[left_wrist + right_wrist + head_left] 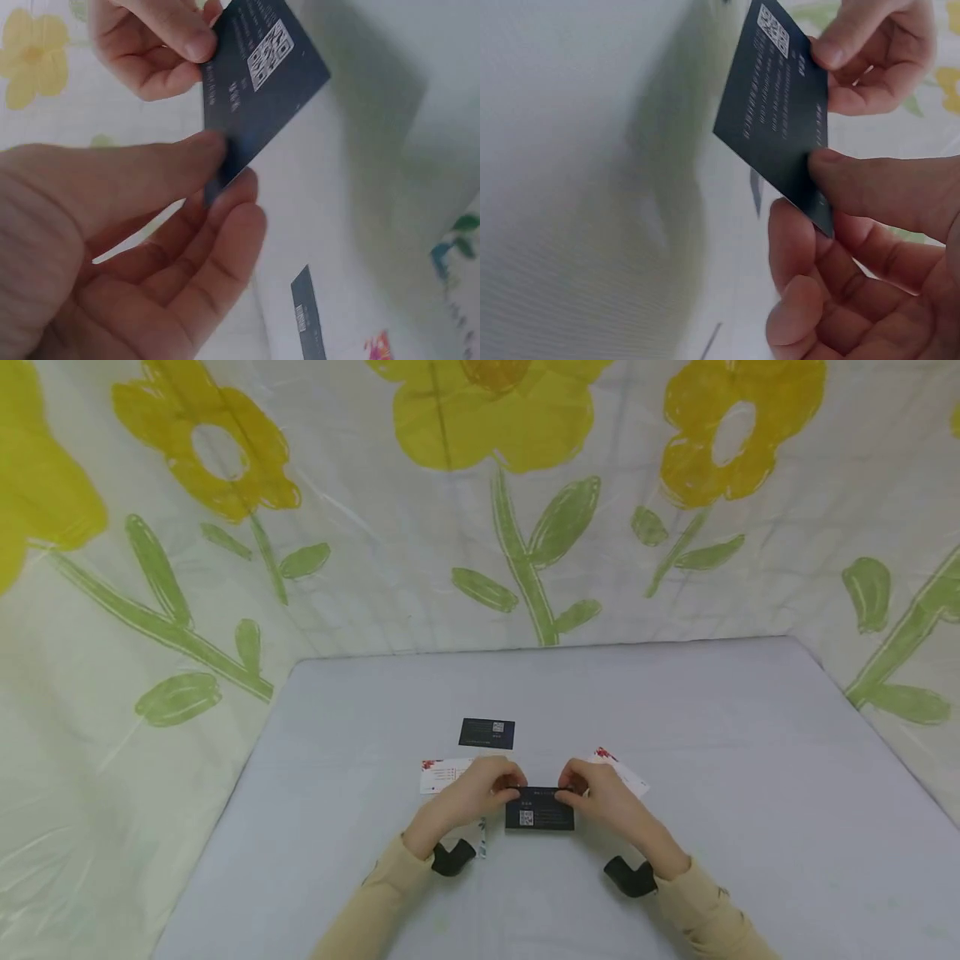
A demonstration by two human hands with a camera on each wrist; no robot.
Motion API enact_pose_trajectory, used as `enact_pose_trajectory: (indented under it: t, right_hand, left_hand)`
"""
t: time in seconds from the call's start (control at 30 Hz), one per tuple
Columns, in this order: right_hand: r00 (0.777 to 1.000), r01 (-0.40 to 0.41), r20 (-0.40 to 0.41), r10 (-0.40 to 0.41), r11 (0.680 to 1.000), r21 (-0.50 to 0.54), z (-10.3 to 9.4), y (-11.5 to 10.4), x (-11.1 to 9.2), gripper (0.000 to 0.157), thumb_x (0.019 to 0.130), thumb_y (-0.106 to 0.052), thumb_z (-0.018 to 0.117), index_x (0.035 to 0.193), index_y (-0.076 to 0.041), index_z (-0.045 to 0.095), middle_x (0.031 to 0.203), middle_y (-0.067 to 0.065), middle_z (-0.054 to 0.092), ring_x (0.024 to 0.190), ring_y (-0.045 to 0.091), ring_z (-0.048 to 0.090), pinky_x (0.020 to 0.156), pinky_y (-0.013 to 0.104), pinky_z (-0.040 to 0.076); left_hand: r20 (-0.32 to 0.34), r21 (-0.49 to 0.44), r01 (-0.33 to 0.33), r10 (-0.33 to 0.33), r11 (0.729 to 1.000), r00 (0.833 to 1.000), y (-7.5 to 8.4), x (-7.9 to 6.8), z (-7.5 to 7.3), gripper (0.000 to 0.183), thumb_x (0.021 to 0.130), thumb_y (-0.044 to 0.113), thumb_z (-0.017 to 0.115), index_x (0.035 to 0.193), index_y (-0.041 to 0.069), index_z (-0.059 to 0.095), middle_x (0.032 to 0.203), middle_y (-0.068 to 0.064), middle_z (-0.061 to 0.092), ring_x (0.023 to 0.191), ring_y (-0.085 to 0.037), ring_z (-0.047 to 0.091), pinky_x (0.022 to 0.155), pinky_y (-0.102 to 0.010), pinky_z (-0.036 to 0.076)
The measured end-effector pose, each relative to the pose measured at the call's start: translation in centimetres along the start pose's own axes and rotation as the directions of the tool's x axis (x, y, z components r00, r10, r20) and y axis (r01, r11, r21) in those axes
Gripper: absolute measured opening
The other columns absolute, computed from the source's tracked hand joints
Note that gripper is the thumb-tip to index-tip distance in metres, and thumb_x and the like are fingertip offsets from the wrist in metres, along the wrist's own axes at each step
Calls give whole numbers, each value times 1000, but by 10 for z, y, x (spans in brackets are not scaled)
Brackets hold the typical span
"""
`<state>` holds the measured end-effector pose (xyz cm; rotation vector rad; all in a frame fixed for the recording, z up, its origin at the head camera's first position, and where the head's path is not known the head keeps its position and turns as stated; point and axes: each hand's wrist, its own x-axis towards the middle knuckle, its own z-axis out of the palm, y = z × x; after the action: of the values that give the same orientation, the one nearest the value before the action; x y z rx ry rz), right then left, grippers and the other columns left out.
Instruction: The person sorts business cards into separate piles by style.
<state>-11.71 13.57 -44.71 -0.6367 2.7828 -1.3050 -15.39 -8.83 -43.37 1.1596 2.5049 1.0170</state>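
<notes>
Between both hands a dark business card (542,817) with a white QR code is held up by its far corners. The left hand (483,783) pinches its left corner between thumb and fingers. Its right corner is pinched the same way by the right hand (602,789). In the left wrist view the card (266,90) is tilted, with the left thumb (176,165) on its printed face. From the right wrist view, the right thumb (885,187) presses that same face, and fingertips (795,244) lie behind the card (776,112).
Another dark card (486,734) lies farther back on the white table (712,718). A white card with red flowers (441,773) is partly behind the left hand, and a similar one (628,774) behind the right. A leaf-patterned card edge (483,839) shows by the left wrist.
</notes>
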Motion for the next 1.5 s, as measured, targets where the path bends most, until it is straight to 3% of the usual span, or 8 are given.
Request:
enact_pose_trajectory:
  t: [0.13,0.3,0.47,0.7,0.93,1.33,1.5]
  right_hand:
    - [995,-44,86,44,999,-2,2,2,-5,12,81,-5,69,79,-7,57,70,-5,55,64,5,48,57,22,43]
    - [985,-98,140,97,995,-4,7,3,-7,12,81,-3,68,78,-7,57,69,-5,54,63,7,48,56,22,43]
    - [988,-86,125,90,995,-40,13,3,-6,14,79,0,68,74,-7,57,67,-5,51,61,8,46,55,21,41]
    - [994,-64,76,81,978,-198,22,1,-8,18,77,-2,71,72,-11,56,68,-6,46,63,8,41,54,21,37]
    - [996,-60,52,78,954,-295,23,-1,-9,21,75,-6,75,71,-13,55,69,-5,44,64,8,41,54,21,37]
    - [995,-51,59,75,943,-330,23,1,-10,21,76,-9,75,73,-13,54,70,-4,45,63,8,41,53,21,37]
    - [996,-35,67,61,939,-341,25,2,-14,22,75,-9,75,72,-13,54,69,-5,43,61,7,39,52,21,35]
  left_hand:
    - [71,0,50,-50,999,996,3,-5,6,14,82,1,68,95,3,65,82,-2,58,73,-10,50,66,-19,43]
    - [88,25,77,-79,997,993,4,-9,15,12,81,3,69,92,5,65,79,0,57,71,-10,49,65,-18,42]
    - [72,68,109,-114,992,991,2,-10,23,11,81,3,69,91,6,65,78,2,56,69,-5,47,64,-17,42]
    - [28,136,187,-192,973,981,6,-14,30,11,81,6,69,91,8,66,81,3,58,73,-7,48,68,-20,44]
    - [-14,257,151,-152,954,988,11,-15,34,10,81,7,69,91,7,66,83,1,59,79,-9,53,74,-22,45]
    - [-19,360,105,-105,927,994,17,-15,36,10,82,8,69,91,7,68,84,0,58,79,-10,52,72,-20,45]
    - [-19,354,116,-117,928,993,19,-17,39,12,82,9,69,93,6,67,85,0,59,79,-10,54,72,-20,45]
